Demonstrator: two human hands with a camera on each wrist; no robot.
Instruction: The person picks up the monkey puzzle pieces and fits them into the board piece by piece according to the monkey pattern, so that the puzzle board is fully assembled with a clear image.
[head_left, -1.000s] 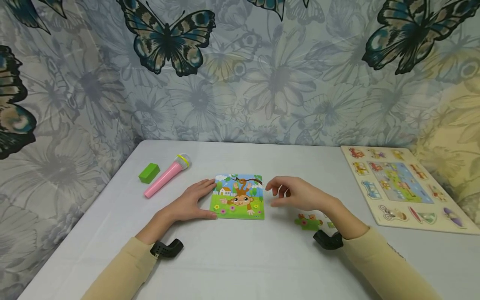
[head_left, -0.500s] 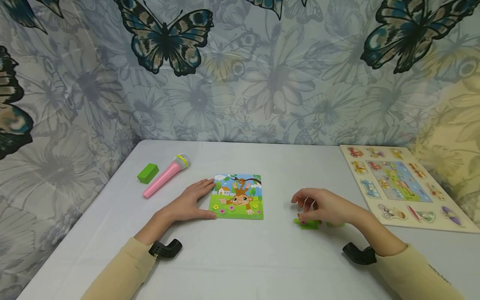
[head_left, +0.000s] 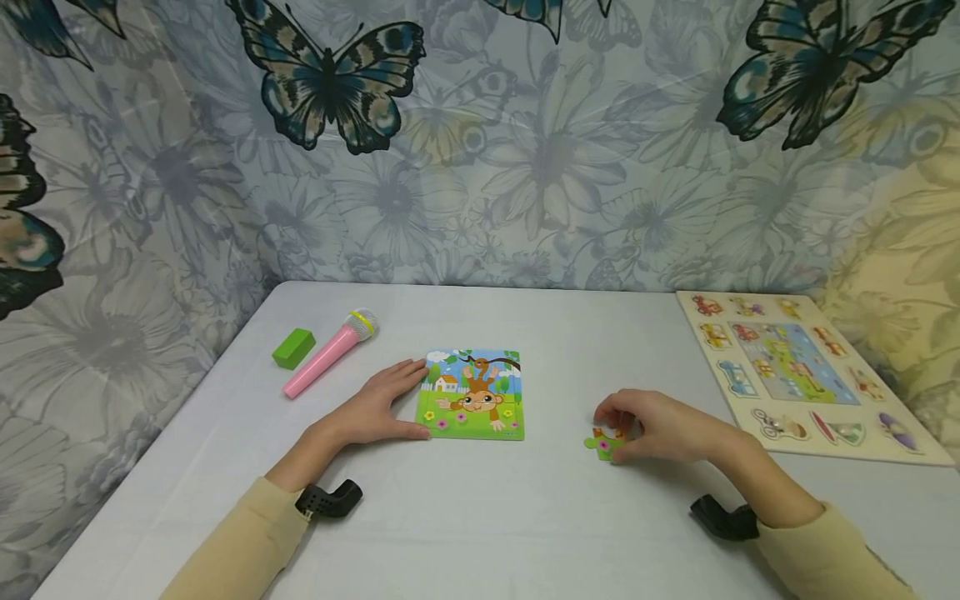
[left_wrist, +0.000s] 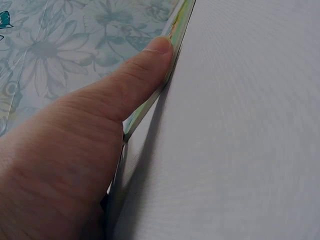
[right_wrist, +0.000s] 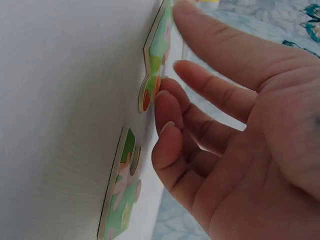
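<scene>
A square monkey picture puzzle (head_left: 476,393) lies at the middle of the table. My left hand (head_left: 378,407) is spread along its left side, and in the left wrist view the thumb (left_wrist: 137,75) lies against the puzzle's edge. To the right, my right hand (head_left: 660,425) is low over a loose green jigsaw piece (head_left: 602,448), thumb at the near edge and fingertips at the far side. The right wrist view shows this piece flat on the table. Another jigsaw piece (right_wrist: 120,195) lies beside it, under the palm, hidden from the head view.
A pink toy microphone (head_left: 322,360) and a green block (head_left: 293,348) lie at the back left. A large picture board (head_left: 810,375) occupies the table's right side. Patterned butterfly cloth (head_left: 525,167) hangs behind the white table (head_left: 450,533).
My right hand has moved from beside the puzzle to the right, then down onto the loose piece. My left hand has stayed on the puzzle's left edge.
</scene>
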